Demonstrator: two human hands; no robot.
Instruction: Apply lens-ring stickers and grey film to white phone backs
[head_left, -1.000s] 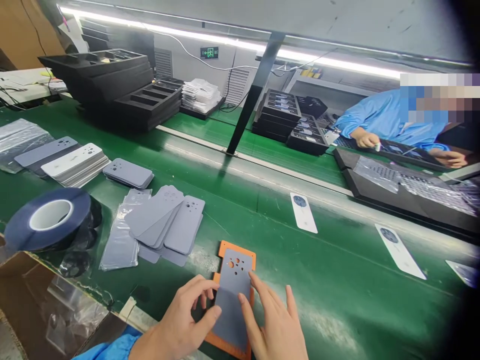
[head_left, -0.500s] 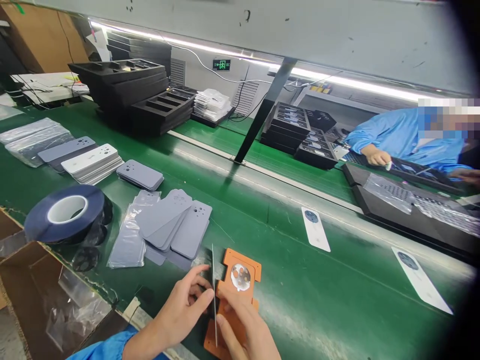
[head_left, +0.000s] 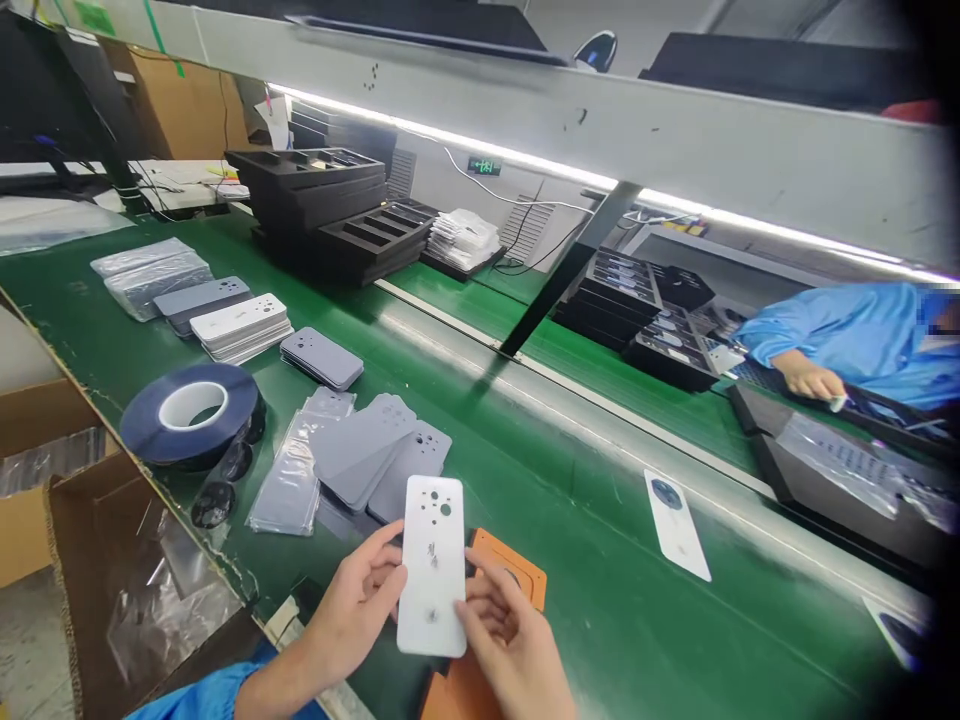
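Note:
A white phone back panel (head_left: 432,610) with camera holes at its top and dark markings is held upright, its face toward me. My left hand (head_left: 352,610) pinches its left edge, while my right hand (head_left: 510,620) grips the right edge. Behind and below the panel lies an orange fixture (head_left: 517,560), partly hidden by my right hand and the panel. Just beyond my hands, several grey panels (head_left: 360,450) lie overlapped beside clear plastic sleeves (head_left: 289,490).
A blue film roll (head_left: 146,425) sits left, near stacked white panels (head_left: 244,350) and grey panels (head_left: 322,355). Black foam trays (head_left: 300,200) are piled behind. A white panel with a dark disc (head_left: 679,530) lies right. A co-worker's hand (head_left: 810,380) is at far right. Cardboard boxes (head_left: 97,560) stand lower left.
The panel has turned from edge-on to show its white face. Both hands still hold it, now above the orange fixture's left side. My view has shifted leftward and up.

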